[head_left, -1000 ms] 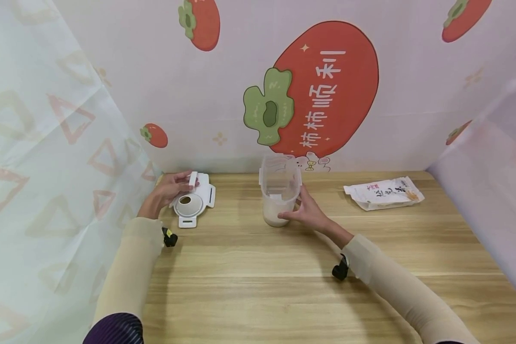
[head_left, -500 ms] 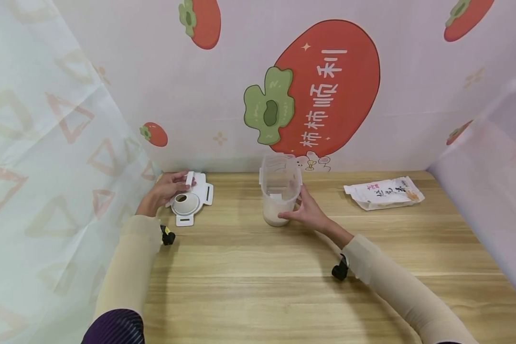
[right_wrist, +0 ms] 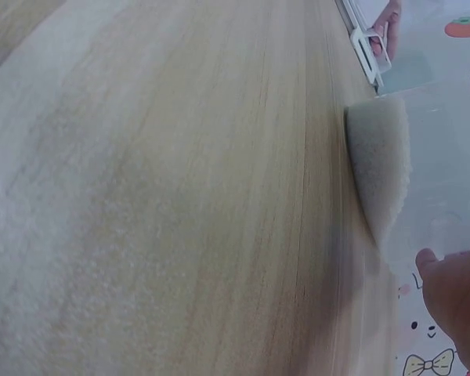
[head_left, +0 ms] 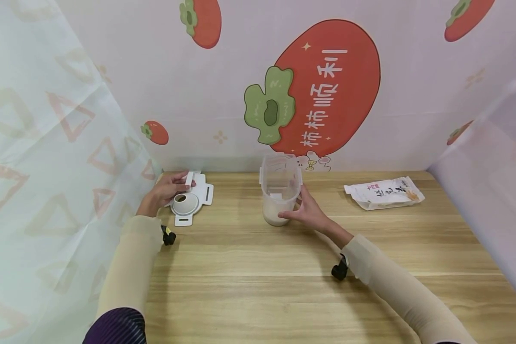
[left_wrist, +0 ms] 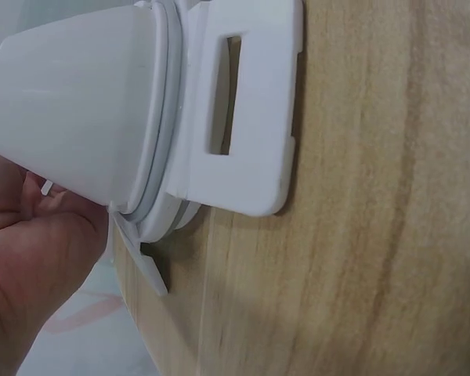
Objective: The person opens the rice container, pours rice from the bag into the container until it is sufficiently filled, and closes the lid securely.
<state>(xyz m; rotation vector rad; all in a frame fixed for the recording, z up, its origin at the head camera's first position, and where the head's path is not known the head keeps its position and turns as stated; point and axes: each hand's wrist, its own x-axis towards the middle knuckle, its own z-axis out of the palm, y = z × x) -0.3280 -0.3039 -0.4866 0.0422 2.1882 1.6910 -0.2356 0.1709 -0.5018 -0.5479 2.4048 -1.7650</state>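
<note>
At the back left of the table lies a white container lid [head_left: 202, 183] with side locking tabs and a round raised spout [head_left: 186, 204]. My left hand [head_left: 165, 188] pinches the upright white flap on it. Close up in the left wrist view, the spout [left_wrist: 78, 102] and a slotted tab [left_wrist: 258, 117] hide part of the fingers. A clear plastic container [head_left: 279, 179] stands upright and uncovered near the back middle. My right hand [head_left: 307, 212] grips its right side, thumb in front. White grains [right_wrist: 376, 157] fill its bottom part in the right wrist view.
A white printed bag [head_left: 384, 193] lies flat at the back right of the wooden table [head_left: 262, 286]. Patterned sheeting [head_left: 215, 95] rises behind the back edge and along both sides.
The lid and my left hand have shifted slightly left, mostly in the first half second. The clear container and my right hand have stayed in place.
</note>
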